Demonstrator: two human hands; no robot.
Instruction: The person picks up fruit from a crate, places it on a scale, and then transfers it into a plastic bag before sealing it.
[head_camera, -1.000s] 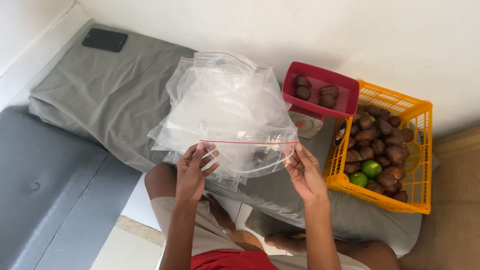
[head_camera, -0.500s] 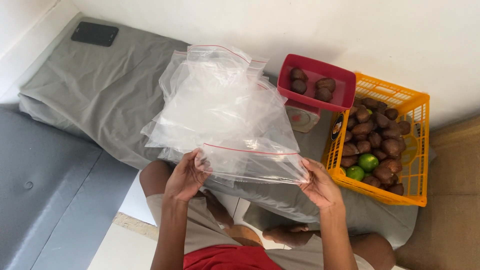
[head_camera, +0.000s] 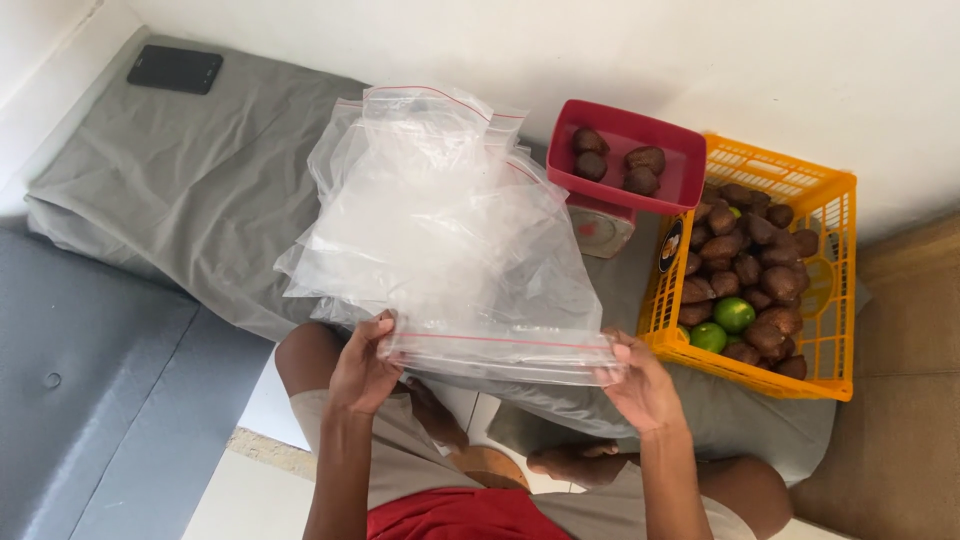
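Zip-lock bag (head_camera: 490, 330), clear with a red seal line, is stretched between both hands: left hand (head_camera: 362, 372) and right hand (head_camera: 640, 385) pinch its ends. More clear bags (head_camera: 420, 190) pile beyond; orange fruit crate (head_camera: 835, 290) sits right of the right hand.

two limes (head_camera: 722, 325), four fruits on tray (head_camera: 618, 163)

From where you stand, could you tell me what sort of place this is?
Probably a home, used for packing fruit: a grey-sheeted mattress on the floor, an orange crate of brown fruit, a red scale tray, and zip bags in both hands.
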